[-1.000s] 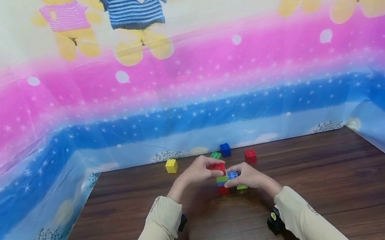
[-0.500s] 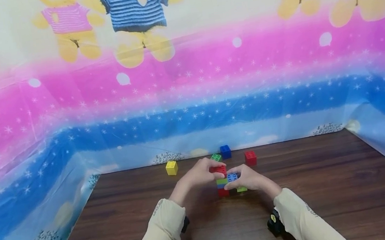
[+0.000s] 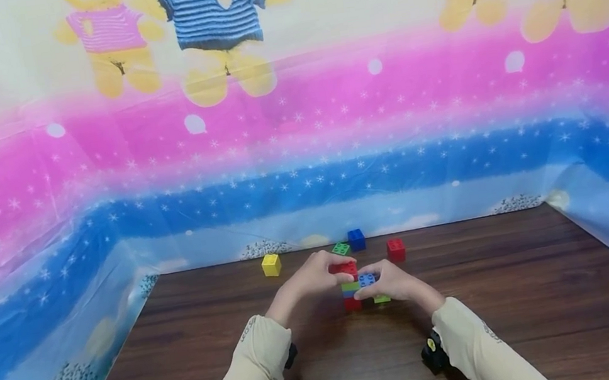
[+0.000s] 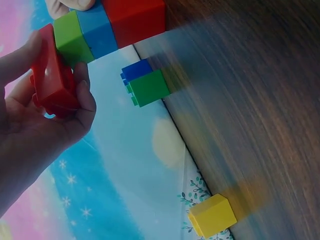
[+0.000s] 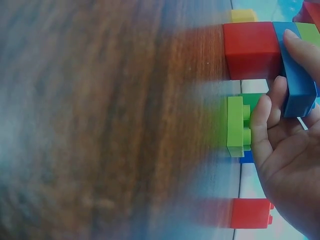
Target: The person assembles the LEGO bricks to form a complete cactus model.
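Note:
My left hand [image 3: 315, 274] grips a red brick [image 4: 52, 75] between thumb and fingers, at the top of a small stack. That brick sits against a light green brick [image 4: 73, 37] and looks slightly tilted in the left wrist view. Below the light green one are a long blue brick [image 5: 299, 75] and a red bottom brick [image 5: 252, 50] on the table. My right hand [image 3: 395, 279] holds the blue brick, which juts out to the right of the stack. Under that overhang, near my right fingertips, lies a thin light green brick [image 5: 235, 127], studs up.
Loose bricks stand along the back of the brown table [image 3: 199, 355]: yellow [image 3: 271, 265], green [image 3: 341, 249], dark blue [image 3: 356, 240] and red [image 3: 396, 250]. Behind them hangs a printed cloth [image 3: 304, 184] that also closes off both sides.

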Motion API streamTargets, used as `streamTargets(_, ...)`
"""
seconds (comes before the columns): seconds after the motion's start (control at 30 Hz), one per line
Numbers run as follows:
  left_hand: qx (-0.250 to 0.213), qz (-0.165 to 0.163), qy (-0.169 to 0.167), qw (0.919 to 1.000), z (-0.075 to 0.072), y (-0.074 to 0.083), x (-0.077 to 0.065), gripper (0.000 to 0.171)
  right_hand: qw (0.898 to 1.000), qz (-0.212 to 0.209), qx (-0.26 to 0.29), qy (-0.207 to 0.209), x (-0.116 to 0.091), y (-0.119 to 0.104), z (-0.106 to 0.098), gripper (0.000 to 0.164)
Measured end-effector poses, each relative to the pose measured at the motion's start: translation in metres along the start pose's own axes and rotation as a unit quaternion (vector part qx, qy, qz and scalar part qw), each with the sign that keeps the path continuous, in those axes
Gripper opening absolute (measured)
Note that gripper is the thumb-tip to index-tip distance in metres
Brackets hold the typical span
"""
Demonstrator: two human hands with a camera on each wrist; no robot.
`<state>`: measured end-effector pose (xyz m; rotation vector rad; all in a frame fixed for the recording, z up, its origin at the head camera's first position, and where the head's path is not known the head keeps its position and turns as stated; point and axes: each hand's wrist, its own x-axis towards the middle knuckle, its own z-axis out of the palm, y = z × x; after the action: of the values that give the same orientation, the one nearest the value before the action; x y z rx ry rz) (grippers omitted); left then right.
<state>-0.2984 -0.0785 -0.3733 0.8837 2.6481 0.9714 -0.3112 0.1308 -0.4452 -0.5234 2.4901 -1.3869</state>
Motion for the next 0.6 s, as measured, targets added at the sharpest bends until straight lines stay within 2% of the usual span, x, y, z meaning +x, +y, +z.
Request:
streamTargets(0.27, -0.013, -0.014, 0.003, 0.9998, -0.0014, 0.0040, -0.0005, 0.036, 1.000, -0.002, -0.001, 0.001, 0.0021, -0.0009, -0.0020, 0.055)
streamTargets(0.6, -0.017, -0.015, 0.000, 0.9998, 0.0001, 0.0005, -0.0006, 0.039, 1.000, 0.004, 0.002, 0.002, 0.0008, 0.0002, 0.0008, 0.056)
